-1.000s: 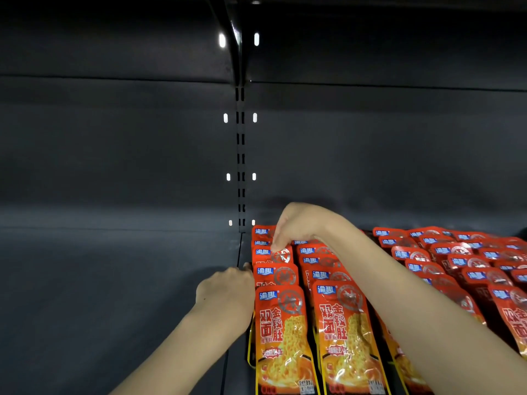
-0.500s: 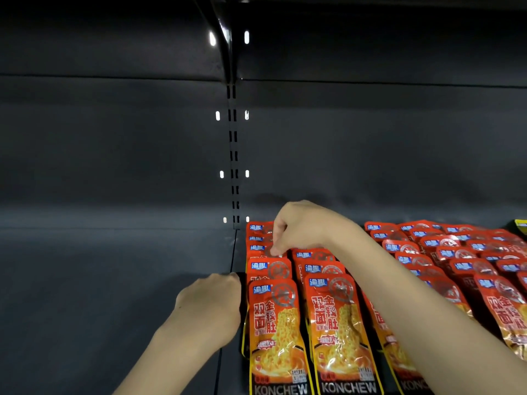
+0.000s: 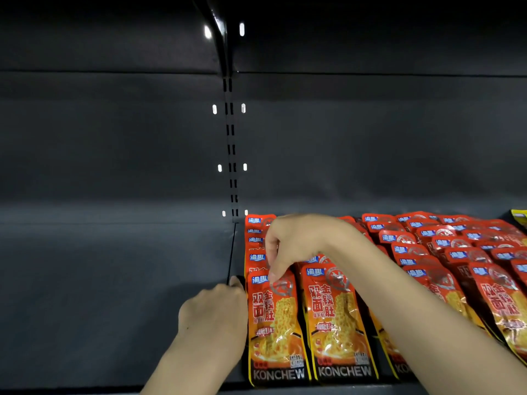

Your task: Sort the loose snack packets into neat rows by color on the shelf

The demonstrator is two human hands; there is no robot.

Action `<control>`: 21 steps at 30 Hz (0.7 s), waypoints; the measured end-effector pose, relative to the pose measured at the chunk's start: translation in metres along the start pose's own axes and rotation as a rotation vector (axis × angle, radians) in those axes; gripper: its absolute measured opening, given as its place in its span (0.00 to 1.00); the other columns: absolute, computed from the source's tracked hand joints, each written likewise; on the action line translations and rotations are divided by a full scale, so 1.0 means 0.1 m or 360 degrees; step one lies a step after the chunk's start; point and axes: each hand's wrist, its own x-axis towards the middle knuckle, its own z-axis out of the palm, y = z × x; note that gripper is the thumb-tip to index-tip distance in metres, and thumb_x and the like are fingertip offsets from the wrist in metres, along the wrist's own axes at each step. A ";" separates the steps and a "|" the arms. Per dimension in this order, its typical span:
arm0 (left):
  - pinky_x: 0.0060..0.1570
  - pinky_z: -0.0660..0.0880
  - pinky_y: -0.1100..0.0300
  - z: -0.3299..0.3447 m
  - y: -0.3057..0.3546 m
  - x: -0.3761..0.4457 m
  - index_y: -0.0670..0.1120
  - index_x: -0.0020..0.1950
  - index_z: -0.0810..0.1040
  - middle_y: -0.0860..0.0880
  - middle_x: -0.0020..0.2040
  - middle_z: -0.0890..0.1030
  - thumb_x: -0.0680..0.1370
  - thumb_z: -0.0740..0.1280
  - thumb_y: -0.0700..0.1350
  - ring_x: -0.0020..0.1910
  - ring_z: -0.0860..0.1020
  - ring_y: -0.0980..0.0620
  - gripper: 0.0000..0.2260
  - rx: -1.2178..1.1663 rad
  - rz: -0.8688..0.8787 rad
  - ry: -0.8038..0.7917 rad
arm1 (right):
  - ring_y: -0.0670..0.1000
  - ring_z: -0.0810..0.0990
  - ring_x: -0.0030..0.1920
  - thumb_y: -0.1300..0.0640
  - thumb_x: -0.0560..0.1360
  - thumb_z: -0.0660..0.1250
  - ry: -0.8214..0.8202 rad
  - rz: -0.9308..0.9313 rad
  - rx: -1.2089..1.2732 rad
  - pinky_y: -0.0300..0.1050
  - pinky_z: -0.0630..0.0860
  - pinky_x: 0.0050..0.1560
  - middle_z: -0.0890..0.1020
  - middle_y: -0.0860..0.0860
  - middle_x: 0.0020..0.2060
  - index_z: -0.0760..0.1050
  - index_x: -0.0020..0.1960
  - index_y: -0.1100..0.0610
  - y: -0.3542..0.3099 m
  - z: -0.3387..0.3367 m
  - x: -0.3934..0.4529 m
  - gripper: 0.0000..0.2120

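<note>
Red-orange snack packets (image 3: 456,252) lie in overlapping rows on the right section of the dark shelf (image 3: 114,280). The front packet of the leftmost row (image 3: 273,332) lies flat, with a second one (image 3: 336,323) beside it. My right hand (image 3: 299,243) reaches over the rows with its fingers pointing down, and pinches the top edge of that front left packet. My left hand (image 3: 214,317) rests against the left side of the same packet. Its fingers are curled and their tips are hidden by the packet's edge.
The slotted upright (image 3: 231,155) divides the shelf's back wall. A seam (image 3: 231,252) separates the left shelf section from the stocked right one. A yellow packet (image 3: 519,216) peeks in at the far right edge. The upper shelf bracket (image 3: 219,32) hangs overhead.
My right hand has drawn back from the rear packets of the leftmost row to the top of the front packet. My left hand stays against the row's left side.
</note>
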 end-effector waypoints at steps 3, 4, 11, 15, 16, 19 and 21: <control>0.44 0.70 0.59 -0.01 0.03 -0.01 0.46 0.71 0.61 0.49 0.60 0.77 0.83 0.53 0.48 0.57 0.77 0.49 0.17 0.0005 -0.0022 -0.0012 | 0.48 0.80 0.51 0.49 0.68 0.75 -0.0020 0.0006 0.0012 0.41 0.77 0.48 0.82 0.47 0.50 0.81 0.48 0.55 0.00 0.01 0.00 0.12; 0.45 0.71 0.58 -0.01 0.04 -0.01 0.46 0.71 0.60 0.49 0.61 0.76 0.82 0.53 0.48 0.58 0.77 0.48 0.18 0.0020 -0.0033 -0.0020 | 0.48 0.81 0.50 0.49 0.69 0.75 -0.0025 0.0000 0.0017 0.42 0.77 0.49 0.83 0.47 0.49 0.81 0.47 0.54 0.01 0.01 0.00 0.12; 0.50 0.73 0.58 0.00 0.06 -0.02 0.46 0.75 0.55 0.49 0.63 0.75 0.83 0.53 0.49 0.59 0.77 0.49 0.21 0.0056 -0.0048 -0.0043 | 0.48 0.81 0.51 0.51 0.70 0.73 0.0043 -0.0016 0.0096 0.45 0.78 0.54 0.83 0.47 0.50 0.82 0.48 0.55 0.04 0.03 0.02 0.10; 0.49 0.73 0.58 0.00 0.05 -0.03 0.47 0.75 0.55 0.49 0.62 0.76 0.83 0.52 0.49 0.59 0.77 0.49 0.21 0.0027 -0.0035 -0.0016 | 0.47 0.80 0.49 0.51 0.71 0.73 0.0080 -0.0015 0.0185 0.40 0.76 0.47 0.82 0.47 0.47 0.83 0.49 0.55 0.05 0.05 0.03 0.10; 0.50 0.73 0.58 0.01 0.04 -0.04 0.47 0.75 0.56 0.49 0.62 0.76 0.83 0.52 0.49 0.59 0.77 0.49 0.20 0.0016 -0.0031 -0.0014 | 0.47 0.80 0.49 0.51 0.71 0.73 0.0092 -0.0013 0.0213 0.39 0.75 0.44 0.82 0.46 0.45 0.83 0.49 0.55 0.05 0.05 0.03 0.10; 0.51 0.74 0.57 0.01 0.02 -0.03 0.48 0.75 0.55 0.50 0.62 0.76 0.83 0.52 0.48 0.58 0.77 0.49 0.20 0.0005 -0.0022 -0.0021 | 0.48 0.80 0.51 0.52 0.71 0.73 0.0101 -0.0002 0.0257 0.41 0.75 0.48 0.83 0.48 0.49 0.83 0.49 0.55 0.05 0.07 0.04 0.10; 0.51 0.74 0.57 0.01 0.02 -0.04 0.48 0.75 0.55 0.50 0.62 0.76 0.83 0.52 0.49 0.58 0.77 0.49 0.20 0.0001 -0.0019 -0.0031 | 0.49 0.80 0.52 0.51 0.71 0.73 0.0091 0.0015 0.0265 0.44 0.77 0.53 0.83 0.48 0.51 0.83 0.50 0.56 0.06 0.07 0.04 0.11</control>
